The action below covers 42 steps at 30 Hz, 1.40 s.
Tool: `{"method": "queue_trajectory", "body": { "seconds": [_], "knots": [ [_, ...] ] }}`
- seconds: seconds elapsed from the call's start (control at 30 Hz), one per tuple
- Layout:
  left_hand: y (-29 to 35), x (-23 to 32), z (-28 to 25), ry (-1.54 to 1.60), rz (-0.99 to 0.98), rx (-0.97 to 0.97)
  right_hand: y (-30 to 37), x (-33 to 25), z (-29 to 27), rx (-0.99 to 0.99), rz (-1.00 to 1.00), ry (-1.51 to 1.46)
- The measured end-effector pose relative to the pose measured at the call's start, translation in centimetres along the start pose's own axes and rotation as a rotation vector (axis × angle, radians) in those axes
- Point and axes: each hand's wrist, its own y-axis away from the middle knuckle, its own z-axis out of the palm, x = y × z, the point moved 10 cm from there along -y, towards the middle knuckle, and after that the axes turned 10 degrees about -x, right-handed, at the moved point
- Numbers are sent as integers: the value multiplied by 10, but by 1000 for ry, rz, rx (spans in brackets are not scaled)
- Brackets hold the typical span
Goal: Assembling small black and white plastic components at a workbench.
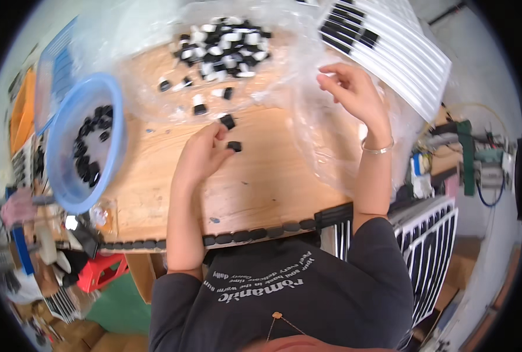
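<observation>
Over the middle of the wooden table, my left hand [201, 154] has its thumb and forefinger apart. One small black cap-like piece [227, 121] is at its fingertips, and a second black piece [234, 146] sits by the thumb tip; whether either is touched is hard to tell. My right hand [357, 97] is raised at the right above clear plastic sheeting, fingers loosely bent and apart, with nothing visible in it. Beyond the hands lies a heap of small black-and-white pieces [228, 47]. Several similar pieces, such as a white-and-black one [199, 105], lie loose nearer me.
At the left stands a blue plastic basin [115, 146] with several black pieces inside. White ribbed trays [398, 56], partly filled with black strips, lie at the far right. Crumpled clear plastic sheeting [313, 129] covers parts of the table. Dark padding [249, 236] lines its front edge.
</observation>
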Motion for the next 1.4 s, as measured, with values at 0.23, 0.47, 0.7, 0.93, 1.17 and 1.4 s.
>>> {"method": "queue_trajectory", "body": {
  "seconds": [0.23, 0.47, 0.7, 0.93, 1.17, 1.4],
  "knots": [
    [-6, 20, 38, -192, 143, -107, 105, 150, -60, 178, 574, 404],
    [-12, 7, 37, -93, 64, 5, 117, 185, -26, 246, 564, 495],
    [-15, 9, 50, -24, 81, -81, 64, 59, 42, 155, 165, -228],
    [-9, 28, 32, 82, 160, 110, 51, -36, 130, -81, -310, -401],
    [4, 48, 21, 77, 285, 194, 58, -49, 134, 26, -474, -234],
    [6, 44, 18, 410, 337, 298, 58, -45, 136, -36, -429, -390]
  ]
}}
